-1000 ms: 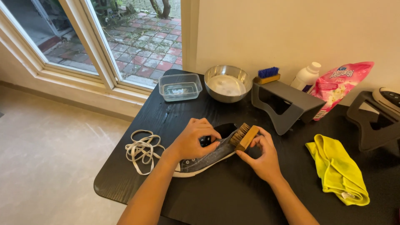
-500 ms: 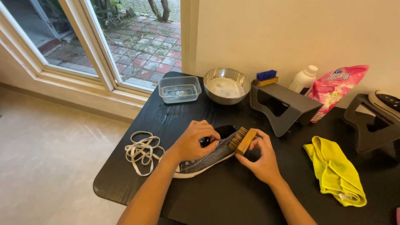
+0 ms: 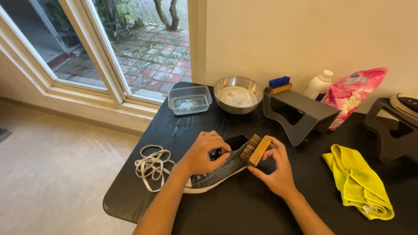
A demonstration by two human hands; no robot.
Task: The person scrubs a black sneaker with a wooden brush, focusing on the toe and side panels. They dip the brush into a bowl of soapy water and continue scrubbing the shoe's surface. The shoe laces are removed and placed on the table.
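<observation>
Right grip (image 3: 273, 167) clamps wooden brush (image 3: 256, 149) onto grey sneaker (image 3: 220, 170); left grip (image 3: 204, 152) pins it down.

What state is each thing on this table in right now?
Grey sneaker: unlaced, on its side, held by left hand.
Wooden brush: in right hand, bristles on sneaker.
White laces: loose.
Clear container: lidless.
Metal bowl: holds white liquid.
Yellow cloth: crumpled.
</observation>
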